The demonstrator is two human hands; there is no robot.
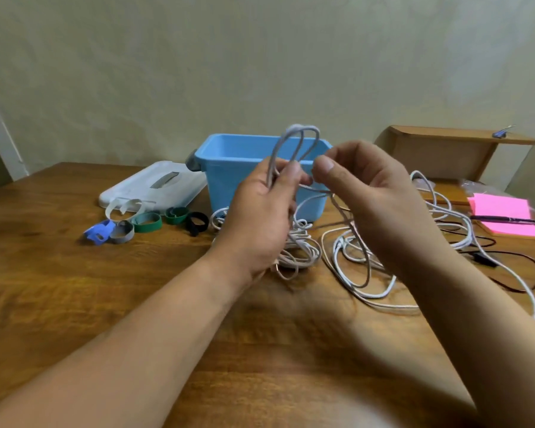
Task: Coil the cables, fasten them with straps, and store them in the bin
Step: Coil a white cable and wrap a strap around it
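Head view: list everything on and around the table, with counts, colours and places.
bin: one, blue, open, table centre.
lid: one, white, left of bin.
straps: six curled; white, blue, grey, two green, black; left of bin.
white cable: loose tangle, centre to right; loops raised in the hands.
black cable: one, far right.
sticky notes: pink pad, right edge.
pen: one, dark, on notes.
shelf: wooden, right rear.
left hand: grips loops.
right hand: pinches strand.
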